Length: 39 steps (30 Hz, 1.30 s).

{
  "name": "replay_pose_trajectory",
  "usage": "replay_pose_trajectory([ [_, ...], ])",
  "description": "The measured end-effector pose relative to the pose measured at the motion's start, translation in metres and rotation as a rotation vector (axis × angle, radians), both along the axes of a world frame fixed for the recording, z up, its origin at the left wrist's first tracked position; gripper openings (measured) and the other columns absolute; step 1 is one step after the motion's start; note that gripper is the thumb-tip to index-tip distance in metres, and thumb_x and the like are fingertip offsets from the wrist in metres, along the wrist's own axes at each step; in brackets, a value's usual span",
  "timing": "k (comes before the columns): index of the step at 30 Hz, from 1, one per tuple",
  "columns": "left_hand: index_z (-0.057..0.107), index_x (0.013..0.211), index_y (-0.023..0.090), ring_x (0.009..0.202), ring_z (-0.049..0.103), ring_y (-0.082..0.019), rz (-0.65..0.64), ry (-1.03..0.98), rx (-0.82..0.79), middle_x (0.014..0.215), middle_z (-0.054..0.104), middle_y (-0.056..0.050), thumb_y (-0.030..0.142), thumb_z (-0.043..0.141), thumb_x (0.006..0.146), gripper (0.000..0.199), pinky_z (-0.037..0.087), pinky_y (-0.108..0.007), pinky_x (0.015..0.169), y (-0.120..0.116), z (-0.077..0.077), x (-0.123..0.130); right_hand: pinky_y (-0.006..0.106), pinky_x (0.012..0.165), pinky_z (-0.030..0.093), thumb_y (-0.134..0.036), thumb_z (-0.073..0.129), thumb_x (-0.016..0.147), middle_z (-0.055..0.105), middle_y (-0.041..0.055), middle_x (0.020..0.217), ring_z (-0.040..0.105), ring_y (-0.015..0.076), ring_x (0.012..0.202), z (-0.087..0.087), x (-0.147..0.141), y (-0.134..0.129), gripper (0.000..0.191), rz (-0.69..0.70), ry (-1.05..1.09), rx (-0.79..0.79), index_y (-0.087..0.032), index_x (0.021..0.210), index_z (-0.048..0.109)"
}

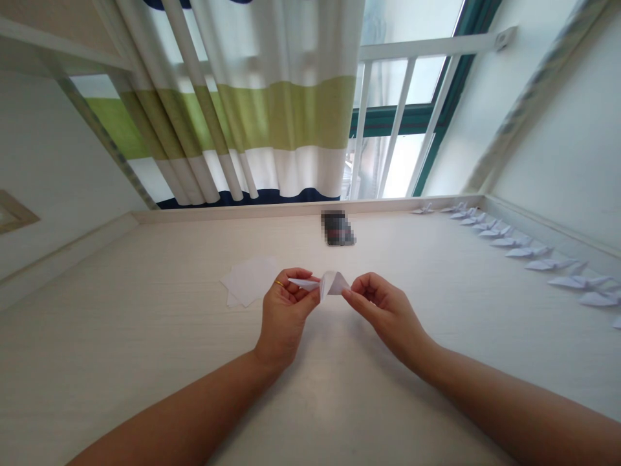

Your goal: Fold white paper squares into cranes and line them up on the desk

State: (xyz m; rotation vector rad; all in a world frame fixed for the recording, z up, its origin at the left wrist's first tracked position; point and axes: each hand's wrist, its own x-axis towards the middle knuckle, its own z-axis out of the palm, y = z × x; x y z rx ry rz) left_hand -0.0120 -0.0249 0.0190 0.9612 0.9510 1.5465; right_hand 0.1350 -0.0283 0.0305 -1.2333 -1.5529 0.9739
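Note:
A white paper crane [332, 283], partly folded, is held between my two hands just above the pale tabletop [310, 388]. My left hand [290, 301], with a ring on one finger, pinches its left part, and a narrow pointed end sticks out to the left between the fingers. Thumb and forefinger of my right hand [381, 301] are closed on the right edge of the paper. A raised, bent flap shows in the middle between both hands. The fingers cover part of the folds.
Several loose white paper sheets [250, 279] lie left of my left hand. Behind the hands sits a dark, pixelated object [338, 228]. Several finished paper cranes [528, 251] line the right edge. A low rim [233, 212] runs along the back, before a curtain [286, 116] and white railing [427, 46].

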Motion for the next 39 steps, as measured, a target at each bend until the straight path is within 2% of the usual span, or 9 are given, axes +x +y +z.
replay_pose_trajectory([
  [8, 0.051, 0.079, 0.016, 0.06, 0.058, -0.008, -0.004, 0.006, 0.009, 0.067, 0.063, 0.003, 0.014, 0.071, 0.056, 0.03, 0.045, -0.021, 0.063, 0.001, -0.001, -0.001, 0.022, 0.05, 0.037, -0.034, 0.056, 0.072, 0.055, -0.0013, 0.054, 0.045, 0.0083, 0.047, 0.009, -0.001, 0.0, 0.022, 0.051, 0.032, -0.164, -0.016, 0.059, 0.056],
  [17, 0.05, 0.079, 0.015, 0.063, 0.058, -0.008, -0.022, -0.032, -0.027, 0.068, 0.062, 0.003, 0.012, 0.07, 0.055, 0.031, 0.045, -0.021, 0.064, 0.003, 0.002, -0.001, 0.024, 0.05, 0.04, -0.032, 0.058, 0.07, 0.061, -0.0003, 0.057, 0.047, 0.0088, 0.044, 0.01, 0.0, -0.001, 0.017, 0.015, 0.014, -0.181, -0.017, 0.063, 0.063],
  [23, 0.05, 0.077, 0.015, 0.06, 0.056, -0.007, -0.046, -0.059, -0.092, 0.064, 0.061, 0.003, 0.012, 0.071, 0.053, 0.032, 0.044, -0.021, 0.063, 0.003, 0.005, -0.001, 0.025, 0.052, 0.04, -0.03, 0.058, 0.069, 0.056, -0.0015, 0.046, 0.049, 0.01, 0.044, 0.01, 0.001, -0.002, 0.016, 0.006, 0.036, -0.172, -0.016, 0.062, 0.064],
  [30, 0.051, 0.073, 0.014, 0.061, 0.057, -0.008, -0.076, -0.087, -0.137, 0.064, 0.062, 0.003, 0.012, 0.073, 0.05, 0.032, 0.044, -0.023, 0.064, 0.005, 0.005, -0.002, 0.026, 0.056, 0.041, -0.028, 0.061, 0.067, 0.062, -0.0002, 0.053, 0.05, 0.0087, 0.043, 0.011, 0.001, -0.001, 0.014, 0.017, 0.135, -0.254, -0.016, 0.061, 0.063],
  [35, 0.051, 0.074, 0.014, 0.062, 0.057, -0.008, -0.087, -0.083, -0.138, 0.064, 0.062, 0.003, 0.012, 0.073, 0.05, 0.033, 0.044, -0.023, 0.064, 0.005, 0.004, -0.003, 0.028, 0.061, 0.042, -0.028, 0.061, 0.066, 0.064, 0.0008, 0.059, 0.05, 0.0074, 0.042, 0.011, 0.004, 0.002, 0.014, 0.093, 0.234, -0.319, -0.014, 0.062, 0.063],
  [39, 0.051, 0.073, 0.014, 0.062, 0.057, -0.009, -0.095, -0.092, -0.154, 0.064, 0.061, 0.003, 0.012, 0.073, 0.049, 0.032, 0.045, -0.024, 0.066, 0.006, 0.004, -0.003, 0.027, 0.06, 0.042, -0.026, 0.062, 0.065, 0.065, 0.0014, 0.061, 0.052, 0.0082, 0.043, 0.011, 0.006, 0.002, 0.012, 0.107, 0.22, -0.336, -0.014, 0.06, 0.062],
])
